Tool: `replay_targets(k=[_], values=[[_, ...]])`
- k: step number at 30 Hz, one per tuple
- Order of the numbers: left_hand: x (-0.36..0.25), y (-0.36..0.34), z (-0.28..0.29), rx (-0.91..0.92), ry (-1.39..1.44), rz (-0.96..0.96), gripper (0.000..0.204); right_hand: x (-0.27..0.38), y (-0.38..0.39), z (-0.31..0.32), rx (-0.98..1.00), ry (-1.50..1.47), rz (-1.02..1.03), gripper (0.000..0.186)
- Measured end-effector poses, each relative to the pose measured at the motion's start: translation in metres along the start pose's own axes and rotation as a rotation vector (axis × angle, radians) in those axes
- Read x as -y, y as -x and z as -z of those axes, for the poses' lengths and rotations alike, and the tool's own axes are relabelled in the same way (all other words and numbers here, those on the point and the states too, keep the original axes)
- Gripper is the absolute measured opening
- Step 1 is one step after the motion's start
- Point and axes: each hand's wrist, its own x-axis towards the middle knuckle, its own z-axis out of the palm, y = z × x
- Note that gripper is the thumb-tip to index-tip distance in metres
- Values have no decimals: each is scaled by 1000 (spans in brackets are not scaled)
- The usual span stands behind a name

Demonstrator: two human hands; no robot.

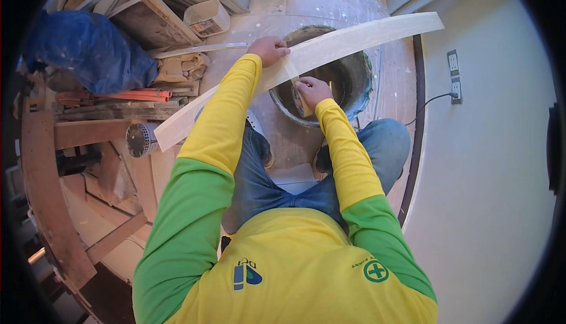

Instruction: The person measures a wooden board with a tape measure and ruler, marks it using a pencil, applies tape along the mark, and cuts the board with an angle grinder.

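Observation:
A long pale white strip of board [377,34] slants across the upper view, over a large dark bucket [359,82]. My left hand [268,50] grips the strip's upper edge near its middle. Just below the strip, my right hand [315,91] is closed on a yellowish item with a printed label [303,105], apparently a tape roll. A narrow pale band [290,69] runs from the strip's face to that hand. The bucket's inside is partly hidden by the strip and my hand.
A blue tarp [94,53], wooden boards, orange pipes [141,95] and a white container [206,19] crowd the left. A speckled canister [140,139] stands near the strip's left end. At right, a wall holds two sockets [456,89], one with a cord plugged in.

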Motion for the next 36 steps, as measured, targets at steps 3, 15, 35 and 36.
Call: replay_targets(k=[3,15,35,36], values=[[-4,0,0,22,-48,-2,28,-4,-8,-1,-16,30,55,35],[-41,44,-14,-97,-600,-37,56,4,-14,-5,-5,104,-14,28],[-42,49,-57,-214,-842,-125,88,-15,-28,2,153,-97,41,26],[-41,51,-56,-222,-859,-115,87,-13,-28,2,218,-157,-68,27]])
